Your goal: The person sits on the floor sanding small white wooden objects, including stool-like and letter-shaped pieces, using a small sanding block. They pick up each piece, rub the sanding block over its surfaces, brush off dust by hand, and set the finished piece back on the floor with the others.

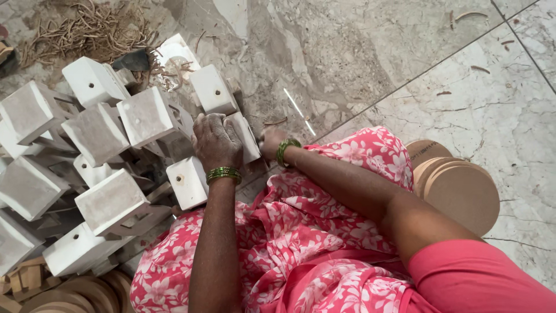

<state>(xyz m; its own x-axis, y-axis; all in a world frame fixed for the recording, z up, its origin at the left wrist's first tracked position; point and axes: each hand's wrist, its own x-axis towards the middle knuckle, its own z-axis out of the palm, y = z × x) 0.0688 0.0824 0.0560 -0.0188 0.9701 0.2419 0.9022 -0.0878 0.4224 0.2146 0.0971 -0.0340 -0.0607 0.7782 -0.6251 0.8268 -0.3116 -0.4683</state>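
Left hand sits centre-left of frame, palm down, fingers curled together & clamped over the top of a long white-painted wooden block w/ square ends. That block lies on the floor at frame centre, running from a square end w/ a small hole at lower left up toward the right hand. Right hand is just right of it, at the block's far end; fingers mostly hidden behind the block & the wrist bangles, so can't tell if they grip or only press.

Risks, as I judge them:
- Pile of white square-faced wooden blocks fills the left side, stacked loose & tilted, some leaning on thin wooden legs. A tug on the held block could shift its neighbours, since it touches the pile at its left edge; one may slide onto the left hand's fingers.
- Polished grey marble floor looks slick; the block could skid if pushed at one end only.
- Stack of round tan fibreboard discs at right, just behind the right arm; an elbow swing back could knock it over.
- Loose pink floral cloth on the lap lies right by the block, could snag.

Packages/labels/signs: none seen as such. Only a small dark marking on the rear-most disc, right of centre, too small to make out. Tangle of brown wood shavings upper left.
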